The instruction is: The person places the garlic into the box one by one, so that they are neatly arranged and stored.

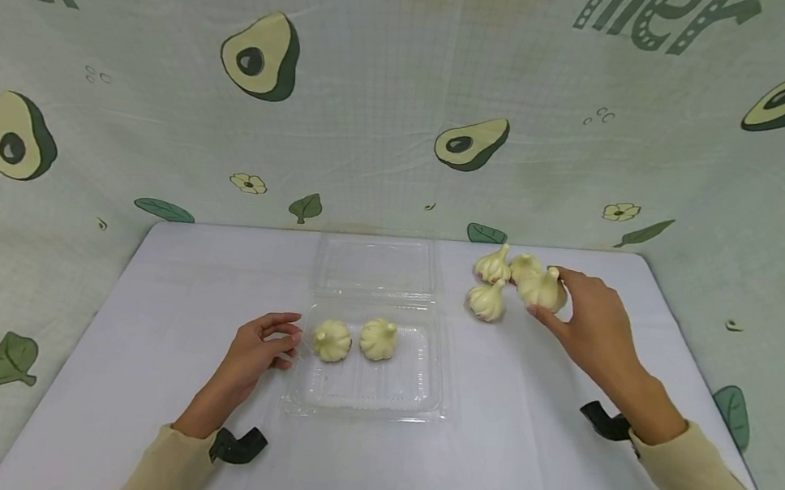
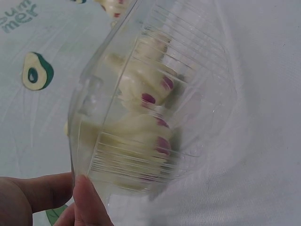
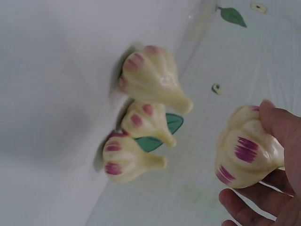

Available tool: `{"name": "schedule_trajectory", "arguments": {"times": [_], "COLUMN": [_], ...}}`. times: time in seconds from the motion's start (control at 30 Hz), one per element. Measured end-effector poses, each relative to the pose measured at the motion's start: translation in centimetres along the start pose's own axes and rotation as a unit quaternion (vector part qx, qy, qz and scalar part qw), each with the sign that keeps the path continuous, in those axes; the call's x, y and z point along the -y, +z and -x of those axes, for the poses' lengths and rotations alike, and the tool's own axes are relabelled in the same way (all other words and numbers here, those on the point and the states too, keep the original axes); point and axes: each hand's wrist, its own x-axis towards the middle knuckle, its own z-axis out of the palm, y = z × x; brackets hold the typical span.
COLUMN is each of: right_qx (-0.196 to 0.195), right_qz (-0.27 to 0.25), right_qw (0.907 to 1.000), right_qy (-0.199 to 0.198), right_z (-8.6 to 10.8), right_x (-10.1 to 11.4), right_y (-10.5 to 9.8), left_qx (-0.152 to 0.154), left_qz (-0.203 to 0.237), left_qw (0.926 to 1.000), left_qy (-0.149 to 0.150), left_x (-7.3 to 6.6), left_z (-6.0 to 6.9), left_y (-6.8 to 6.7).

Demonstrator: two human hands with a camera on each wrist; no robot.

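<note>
My right hand (image 1: 596, 323) holds a garlic bulb (image 1: 541, 289) between thumb and fingers, above the table; purple marks show on this bulb (image 3: 245, 148) in the right wrist view. Beside it lie three more garlic bulbs, one of them the nearest bulb (image 1: 485, 300). A clear plastic clamshell container (image 1: 410, 398) lies with its lid (image 1: 378, 266) folded back. Inside sit two bulbs, a left bulb (image 1: 332, 341) and a right bulb (image 1: 378, 339). My left hand (image 1: 257, 355) pinches the container's left rim; its thumb (image 2: 89, 202) shows in the left wrist view.
A white-covered table (image 1: 213, 272) spreads under everything. Behind it rises a pale curtain (image 1: 379, 113) printed with avocados and leaves, which also runs along the sides. Each wrist bears a black mount, such as the left one (image 1: 239, 446).
</note>
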Motion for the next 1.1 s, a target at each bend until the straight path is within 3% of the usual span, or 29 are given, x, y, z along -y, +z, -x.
{"name": "schedule_trajectory", "arguments": {"times": [0.23,0.57,1.1], "right_qx": [0.010,0.009,0.061], "right_qz": [-0.006,-0.057,-0.079], "right_qw": [0.9983,0.9901,0.9794], "right_qy": [-0.058,-0.128,-0.176], "right_z": [0.3,0.6,0.6], "right_x": [3.2,6.5,10.3], "right_y": [0.4,2.4,4.6], "left_qx": [0.000,-0.002,0.000], "left_qz": [-0.001,-0.003,0.001], "left_qw": [1.0000,1.0000,1.0000], "left_qy": [-0.001,-0.003,-0.004], "left_x": [0.1,0.0,0.0], "left_z": [0.1,0.1,0.0], "left_y": [-0.1,0.0,0.0]}}
